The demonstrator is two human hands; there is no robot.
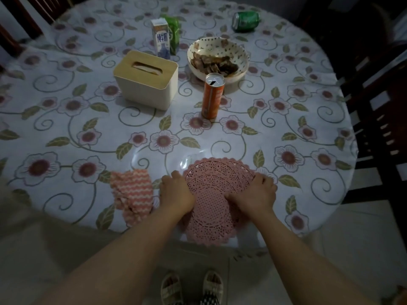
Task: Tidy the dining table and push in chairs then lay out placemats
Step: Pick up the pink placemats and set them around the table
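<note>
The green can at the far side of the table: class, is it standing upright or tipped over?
Tipped over. The green can lies on its side on the tablecloth, its end facing left.

From my remote seat, a pink-and-white striped cloth (130,194) lies crumpled just left of the fingers (176,173) of the left hand (176,192). Straight beyond both sets of fingers stands an orange can (212,95), upright, its top opened. Farther out and left of it sits a tissue box (146,79); farther out beyond the can, a spotted bowl (218,56) holds dark food. Behind the box stand a milk carton (160,38) and a green carton (174,34), touching. Well beyond the fingers (259,177) of the right hand (253,194), a green can (245,20) lies tipped over. Everything rests on a flowered tablecloth (66,128).
</note>
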